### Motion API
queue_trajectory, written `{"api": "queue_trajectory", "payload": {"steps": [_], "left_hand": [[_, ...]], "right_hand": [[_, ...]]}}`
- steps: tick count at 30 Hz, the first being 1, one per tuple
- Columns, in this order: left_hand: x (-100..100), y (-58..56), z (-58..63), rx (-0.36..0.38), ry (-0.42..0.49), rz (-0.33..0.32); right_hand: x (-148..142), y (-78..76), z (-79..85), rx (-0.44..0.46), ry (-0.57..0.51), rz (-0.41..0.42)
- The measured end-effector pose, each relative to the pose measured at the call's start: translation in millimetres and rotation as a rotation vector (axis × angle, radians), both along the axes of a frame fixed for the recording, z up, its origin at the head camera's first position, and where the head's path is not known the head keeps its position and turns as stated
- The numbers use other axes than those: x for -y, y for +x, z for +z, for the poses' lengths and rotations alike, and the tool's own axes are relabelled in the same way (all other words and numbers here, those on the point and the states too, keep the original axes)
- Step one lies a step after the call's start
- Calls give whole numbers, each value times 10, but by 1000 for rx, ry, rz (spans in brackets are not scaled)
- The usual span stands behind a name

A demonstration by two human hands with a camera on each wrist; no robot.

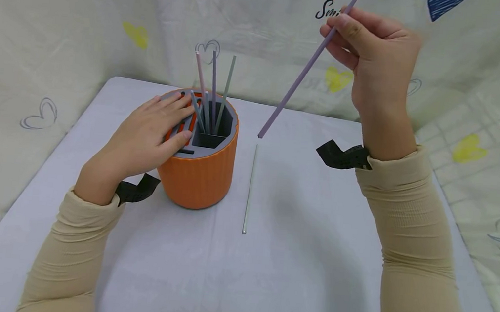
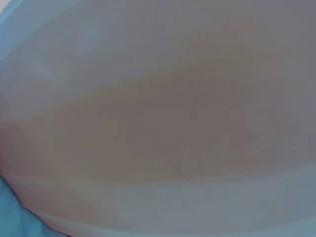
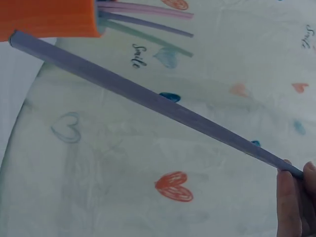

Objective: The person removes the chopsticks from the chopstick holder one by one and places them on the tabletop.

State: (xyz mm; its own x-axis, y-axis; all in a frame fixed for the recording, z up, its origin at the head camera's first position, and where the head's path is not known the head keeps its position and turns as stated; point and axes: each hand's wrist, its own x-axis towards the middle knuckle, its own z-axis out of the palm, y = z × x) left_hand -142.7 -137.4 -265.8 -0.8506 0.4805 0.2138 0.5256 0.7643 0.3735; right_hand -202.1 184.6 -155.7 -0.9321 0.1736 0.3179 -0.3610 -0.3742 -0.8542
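My right hand (image 1: 377, 53) pinches a purple straw (image 1: 299, 78) near its upper end. The straw slants down to the left, its lower tip beside an orange round pen holder (image 1: 198, 186). In the right wrist view the same purple straw (image 3: 138, 96) stretches from the fingertips (image 3: 288, 202) toward the holder. My left hand (image 1: 149, 132) lies on the holder's grey slotted top, fingers extended and thumb along the near side. Several thin pastel straws (image 1: 226, 89) stand in the holder's open compartment. The left wrist view is only a blur.
A thin, pale clear stick (image 1: 250, 190) lies on the white table (image 1: 275, 277), right of the holder. Printed cloth (image 1: 267, 63) with hearts and lettering hangs behind and beside the table. Dark straps (image 1: 344, 155) stick out from both wrists.
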Motion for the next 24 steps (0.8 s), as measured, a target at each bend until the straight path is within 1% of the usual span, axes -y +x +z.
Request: {"api": "queue_trajectory", "payload": {"steps": [5,9,12,16,21,24], "left_hand": [[2,0,4,10,-2,1],[6,-2,-3,9,-1,3],[9,-1,-9,5,1,4],[8,1,-9,3,4,1],[6,0,-8,7,3,1],[5,2,-3,6,-1,4]], "right_hand": [[-132,-117,-222,161,38,17],[-214,-196,-422,272,93,37],[-256,-237,-597,336,140,58],[-298,-281,-807,416,171,81],[-323,-326,-1020,524,212,100],[-330,-343,-1157,583,273,125]]}}
